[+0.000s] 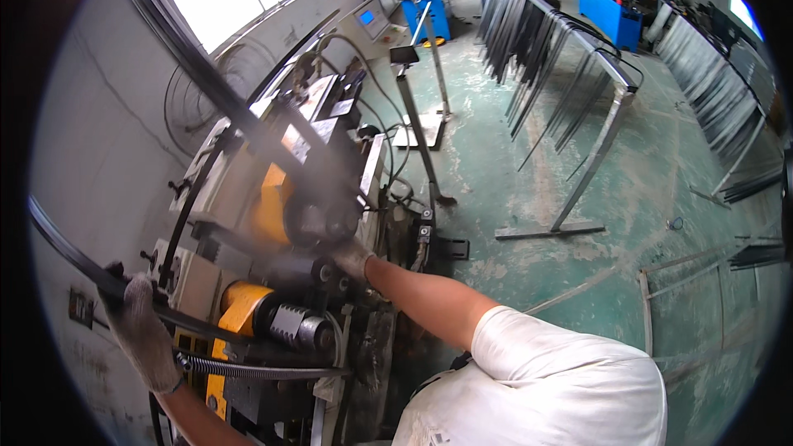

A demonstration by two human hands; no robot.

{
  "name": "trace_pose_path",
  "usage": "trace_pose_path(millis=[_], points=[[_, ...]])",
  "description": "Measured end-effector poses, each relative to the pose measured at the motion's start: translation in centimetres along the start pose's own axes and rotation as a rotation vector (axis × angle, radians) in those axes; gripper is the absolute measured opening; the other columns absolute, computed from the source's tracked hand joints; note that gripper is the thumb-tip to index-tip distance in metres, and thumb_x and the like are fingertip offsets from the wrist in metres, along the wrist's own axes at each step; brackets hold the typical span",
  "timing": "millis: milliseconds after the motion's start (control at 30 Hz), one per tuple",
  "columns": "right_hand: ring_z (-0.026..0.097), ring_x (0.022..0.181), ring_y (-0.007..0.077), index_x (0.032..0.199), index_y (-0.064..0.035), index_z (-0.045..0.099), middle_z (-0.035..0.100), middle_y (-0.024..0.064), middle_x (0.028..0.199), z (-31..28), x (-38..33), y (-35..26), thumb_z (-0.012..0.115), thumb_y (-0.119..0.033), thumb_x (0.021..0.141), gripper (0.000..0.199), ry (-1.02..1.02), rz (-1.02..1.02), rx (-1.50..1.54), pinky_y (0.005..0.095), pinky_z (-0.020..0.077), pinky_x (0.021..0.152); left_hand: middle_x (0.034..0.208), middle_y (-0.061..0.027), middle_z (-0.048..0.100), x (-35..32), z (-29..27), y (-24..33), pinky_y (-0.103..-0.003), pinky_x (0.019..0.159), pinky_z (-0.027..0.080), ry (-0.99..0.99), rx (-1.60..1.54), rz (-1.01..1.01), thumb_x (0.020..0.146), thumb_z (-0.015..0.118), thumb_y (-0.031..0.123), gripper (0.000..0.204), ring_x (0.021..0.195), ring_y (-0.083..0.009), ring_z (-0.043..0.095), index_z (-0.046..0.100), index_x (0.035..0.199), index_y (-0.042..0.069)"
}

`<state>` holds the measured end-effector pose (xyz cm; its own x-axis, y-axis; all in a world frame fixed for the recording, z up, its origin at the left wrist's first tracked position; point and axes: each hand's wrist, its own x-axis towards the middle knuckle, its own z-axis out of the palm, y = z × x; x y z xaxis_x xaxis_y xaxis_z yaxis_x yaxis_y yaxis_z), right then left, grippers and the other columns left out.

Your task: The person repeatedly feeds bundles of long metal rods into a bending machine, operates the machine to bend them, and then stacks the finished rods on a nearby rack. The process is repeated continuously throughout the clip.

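Note:
My left hand (142, 332), in a light knitted glove, is closed round a long dark metal bar (68, 256). The bar slopes down from the left rim and seems to continue past my hand toward the machine (223, 173). My right arm stretches forward, and my gloved right hand (353, 258) is at the machine's round, motion-smeared part (318, 219); its fingers are hidden. Below it is a yellow clamp-like part (244, 306) with a dark ribbed cylinder (299, 326). A spring-like coil (248, 369) runs beneath. Another long dark bar (194, 66), blurred, crosses from the upper left to the machine's middle.
A metal rack (607, 74) hung with many thin dark rods stands ahead on the right; a second rack (719, 83) is farther right. A slim stand (417, 128) rises beside the machine. Blue cabinets (607, 15) are at the back, and a metal frame (648, 310) lies at right.

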<state>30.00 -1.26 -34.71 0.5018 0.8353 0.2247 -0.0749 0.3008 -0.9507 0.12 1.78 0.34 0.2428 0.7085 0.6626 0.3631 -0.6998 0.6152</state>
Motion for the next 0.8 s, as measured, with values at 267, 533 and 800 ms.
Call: trace_pose_path(millis=[267,533,800], points=[[0.073,0.111,0.0194,0.123,-0.0055,0.076,0.077,0.0094,0.120,0.1,-0.1,0.6,0.077,-0.017,0.096,0.029,0.008,0.014,-0.054,0.0367,0.0582,0.096,0.103,-0.0095,0.069,-0.5,0.5,1.7,-0.033,0.088,0.056,0.041,0.165,-0.028,0.101,0.076,0.022,0.048,0.094,-0.0172,0.068,0.065,0.138,-0.005],[0.074,0.097,0.0160,0.125,-0.0065,0.079,0.079,0.0048,0.112,0.7,0.0,0.3,0.083,-0.018,0.093,0.034,0.060,0.157,0.219,0.0342,0.0591,0.082,0.095,-0.0148,0.076,-0.4,0.3,6.7,-0.036,0.087,0.061,0.086,0.198,-0.069,0.101,0.071,0.028,0.046,0.088,-0.0228,0.075,0.070,0.132,-0.006],[0.073,0.114,0.0212,0.124,-0.0012,0.078,0.078,0.0116,0.122,-1.9,0.1,2.7,0.073,-0.020,0.100,0.031,-0.063,0.144,-0.180,0.0392,0.0562,0.096,0.105,-0.0148,0.081,0.2,-0.7,4.5,-0.039,0.093,0.068,0.072,0.132,-0.138,0.107,0.069,0.029,0.040,0.096,-0.0233,0.083,0.073,0.129,-0.004]])
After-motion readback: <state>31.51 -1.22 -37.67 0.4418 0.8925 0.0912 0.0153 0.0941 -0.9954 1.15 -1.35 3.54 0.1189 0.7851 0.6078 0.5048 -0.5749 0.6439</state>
